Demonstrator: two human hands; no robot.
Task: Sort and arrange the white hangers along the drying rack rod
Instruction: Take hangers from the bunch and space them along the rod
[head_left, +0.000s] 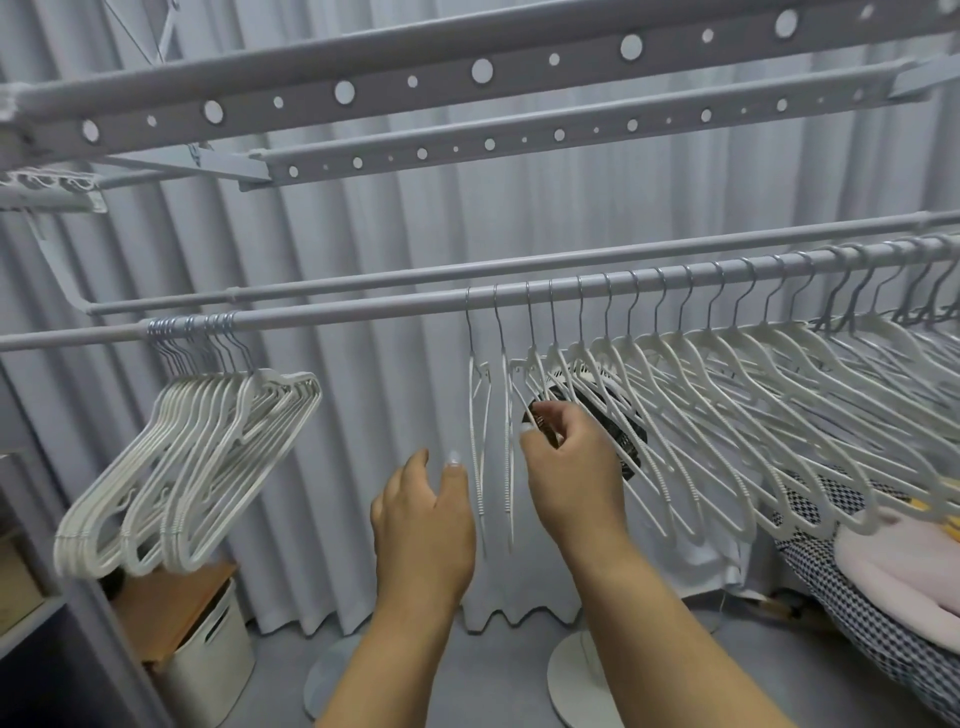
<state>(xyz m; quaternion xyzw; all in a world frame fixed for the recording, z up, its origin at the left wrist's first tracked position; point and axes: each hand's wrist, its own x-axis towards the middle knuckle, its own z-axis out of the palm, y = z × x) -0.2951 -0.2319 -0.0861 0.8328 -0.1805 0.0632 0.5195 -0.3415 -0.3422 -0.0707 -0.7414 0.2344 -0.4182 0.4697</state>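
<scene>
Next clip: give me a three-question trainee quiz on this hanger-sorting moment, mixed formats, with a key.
1. True or false: the bunched hangers on the rod hang to the left of both hands.
2. Which hand grips a hanger? A) left hand B) right hand C) neither
3. Fill in: the spread row of hangers runs toward the ____ end of the rod.

Key:
1. True. A bare stretch of rod separates that bunch from the rest.
2. B. Its fingers curl round a hanger arm; the left hand is open beside the nearest two hangers.
3. Right.
</scene>
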